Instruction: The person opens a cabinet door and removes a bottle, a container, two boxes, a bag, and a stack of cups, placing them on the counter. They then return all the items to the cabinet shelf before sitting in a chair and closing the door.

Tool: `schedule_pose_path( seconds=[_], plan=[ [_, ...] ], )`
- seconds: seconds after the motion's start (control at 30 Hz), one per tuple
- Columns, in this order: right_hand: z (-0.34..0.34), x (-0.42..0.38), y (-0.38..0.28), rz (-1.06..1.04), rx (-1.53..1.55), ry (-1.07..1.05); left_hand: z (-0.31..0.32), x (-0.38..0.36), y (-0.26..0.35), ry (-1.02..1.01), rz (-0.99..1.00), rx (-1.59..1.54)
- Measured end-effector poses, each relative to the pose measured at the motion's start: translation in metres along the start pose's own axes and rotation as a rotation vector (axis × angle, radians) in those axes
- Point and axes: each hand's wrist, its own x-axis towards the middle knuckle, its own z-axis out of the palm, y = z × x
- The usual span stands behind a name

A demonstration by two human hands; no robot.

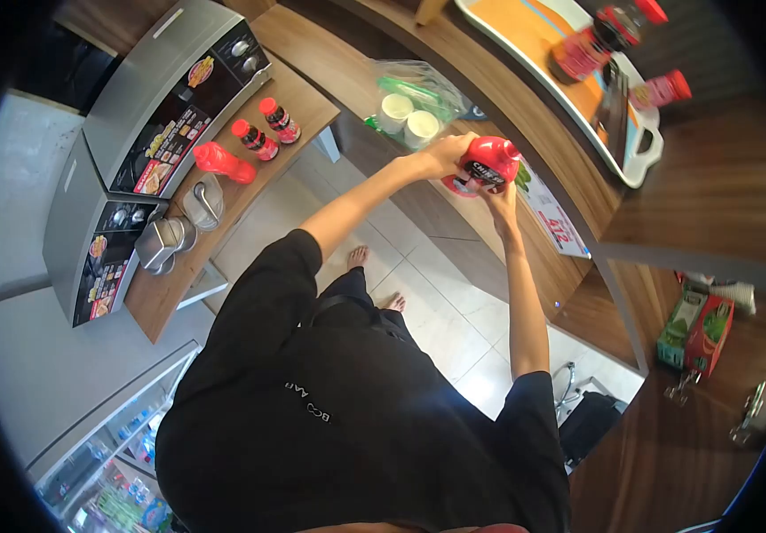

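Where both bare hands meet, one glossy red plastic bottle (493, 151) with a black label is held up, near the clear plastic bag (443, 86). Left hand (445, 157): curled around one side of the bottle, fingers partly hidden. Right hand (500, 204): closed on the opposite side, lower down. Bag contents: two round white cups (422, 130). Wooden board (310, 105), left: one red squeeze bottle (226, 163); two dark bottles (255, 141) with red caps. Behind these: two box-shaped silver appliances (156, 93), smooth-sided. Glossy white tray (629, 174), upper right: two red-capped bottles (573, 58), contents partly blurred.
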Motion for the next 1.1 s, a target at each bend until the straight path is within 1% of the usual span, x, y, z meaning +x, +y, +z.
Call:
schedule_pose_path(
  seconds=[0.07,0.1,0.17,0.2,0.23,0.3,0.4,0.47,0.5,0.57,0.6,0.67,0.73,0.77,0.8,0.83,0.87,0.9,0.93,0.97,1.0,1.07,1.1],
  plan=[
    [0.001,0.033,0.02,0.013,-0.079,-0.03,0.018,0.011,-0.046,0.036,-0.013,0.003],
    [0.005,0.042,0.032,-0.021,-0.083,0.02,0.024,0.016,-0.062,0.049,-0.017,0.004],
    [0.012,0.052,0.056,-0.079,-0.091,0.127,0.031,0.014,-0.065,0.125,-0.009,0.025],
    [0.015,0.052,0.062,-0.035,-0.158,0.133,0.037,0.013,-0.069,0.145,-0.003,0.023],
    [0.018,0.051,0.069,-0.004,-0.105,0.126,0.043,0.012,-0.074,0.162,0.003,0.021],
    [0.021,0.046,0.085,0.059,0.002,0.121,0.048,0.009,-0.08,0.092,-0.048,0.012],
    [0.02,0.038,0.102,0.098,-0.09,0.129,0.051,0.005,-0.082,0.017,-0.13,0.001],
    [0.019,0.036,0.107,0.149,-0.08,0.144,0.056,0.004,-0.085,-0.007,-0.171,-0.004],
    [0.02,0.035,0.108,0.172,-0.073,0.153,0.056,0.003,-0.085,0.04,-0.137,-0.021],
    [0.023,0.034,0.108,0.152,-0.119,0.185,0.058,-0.003,-0.083,0.133,-0.064,-0.056],
    [0.025,0.034,0.106,0.136,-0.142,0.205,0.056,-0.007,-0.078,0.177,-0.085,-0.082],
    [0.033,0.024,0.103,0.03,0.002,0.245,0.057,-0.023,-0.061,0.263,-0.116,-0.134],
    [0.042,0.009,0.1,-0.095,0.1,0.27,0.069,-0.049,-0.04,0.332,-0.259,-0.211],
    [0.047,-0.009,0.09,-0.047,0.068,0.347,0.077,-0.064,-0.032,0.381,-0.209,-0.133],
    [0.048,-0.029,0.099,0.039,0.084,0.441,0.086,-0.08,-0.022,0.422,-0.144,-0.067],
    [0.05,-0.047,0.108,0.061,0.199,0.496,0.095,-0.093,-0.01,0.41,-0.123,-0.082],
    [0.047,-0.073,0.102,0.071,0.385,0.472,0.105,-0.103,0.004,0.385,-0.107,-0.07],
    [0.042,-0.099,0.098,0.058,0.353,0.477,0.11,-0.111,0.028,0.33,-0.088,-0.108],
    [0.036,-0.126,0.089,0.034,0.339,0.533,0.112,-0.113,0.056,0.269,-0.069,-0.144],
    [0.025,-0.149,0.077,0.016,0.33,0.584,0.118,-0.114,0.083,0.235,0.006,-0.17],
    [0.005,-0.17,0.064,0.016,0.273,0.704,0.125,-0.111,0.107,0.201,0.072,-0.197],
    [-0.031,-0.215,0.036,0.041,0.169,0.907,0.146,-0.102,0.147,0.139,0.316,-0.194],
    [-0.054,-0.232,0.016,-0.013,0.061,1.028,0.154,-0.097,0.167,0.129,0.426,-0.187]
  ],
)
